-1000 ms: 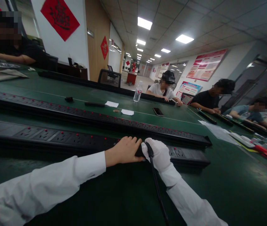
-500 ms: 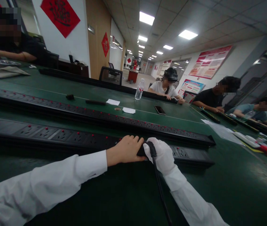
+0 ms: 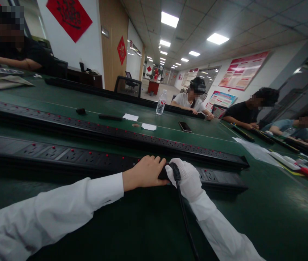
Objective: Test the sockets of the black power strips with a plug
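Observation:
A long black power strip [image 3: 88, 159] with sockets and red buttons lies across the green table near me. My left hand [image 3: 149, 171], without a glove, is wrapped over the strip right of its middle, fingers pressed on its top. Beside it my right hand [image 3: 185, 177], in a white glove, is closed around the black plug end of a thick cable [image 3: 182, 206] at the strip. The cable hangs down toward me. The contact between plug and strip is hidden by my hands.
A second long strip [image 3: 110, 131] lies just behind. Farther back are a bottle [image 3: 161, 102], a phone [image 3: 184, 126], white papers [image 3: 149, 127] and a black rail [image 3: 102, 95]. Red and white tools [image 3: 306, 172] lie at the right. Several people sit around the table.

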The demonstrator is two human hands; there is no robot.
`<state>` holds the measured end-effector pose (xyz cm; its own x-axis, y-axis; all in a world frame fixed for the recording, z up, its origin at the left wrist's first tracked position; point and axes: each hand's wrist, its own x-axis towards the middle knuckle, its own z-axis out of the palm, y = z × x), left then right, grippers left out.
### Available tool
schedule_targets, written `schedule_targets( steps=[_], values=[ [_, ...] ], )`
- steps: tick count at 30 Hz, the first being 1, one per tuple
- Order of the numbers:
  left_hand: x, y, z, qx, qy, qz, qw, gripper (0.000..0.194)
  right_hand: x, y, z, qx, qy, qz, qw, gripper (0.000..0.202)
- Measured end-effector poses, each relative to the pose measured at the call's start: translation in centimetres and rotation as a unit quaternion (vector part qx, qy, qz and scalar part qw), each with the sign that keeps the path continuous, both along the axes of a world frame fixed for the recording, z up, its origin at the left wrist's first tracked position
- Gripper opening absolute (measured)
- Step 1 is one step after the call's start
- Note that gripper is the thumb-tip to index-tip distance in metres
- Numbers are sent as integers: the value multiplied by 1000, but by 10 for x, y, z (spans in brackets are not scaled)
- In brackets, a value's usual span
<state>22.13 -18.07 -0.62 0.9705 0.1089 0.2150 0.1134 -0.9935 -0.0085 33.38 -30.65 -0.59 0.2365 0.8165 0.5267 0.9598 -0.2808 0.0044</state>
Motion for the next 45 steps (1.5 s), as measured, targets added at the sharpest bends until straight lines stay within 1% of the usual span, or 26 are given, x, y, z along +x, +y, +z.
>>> schedule_targets(
  steps=[7, 25, 34, 41, 45],
  values=[
    [1, 1, -1, 3, 1, 0, 1000, 67, 0, 0, 0, -8, -8, -10, 1000, 25],
    [1, 0, -1, -1, 3, 2, 1000, 68, 0, 0, 0, -5, -17, -2, 1000, 25],
    [1, 1, -1, 0, -2, -3, 1000, 68, 1, 0, 0, -14, 4, -3, 1000, 24],
    [1, 1, -2, 2, 3, 2, 1000, 68, 0, 0, 0, 1, -17, 1, 1000, 25],
    [2, 1, -2, -1, 2, 1, 1000, 68, 0, 0, 1, -3, -14, -1, 1000, 24]
  ],
)
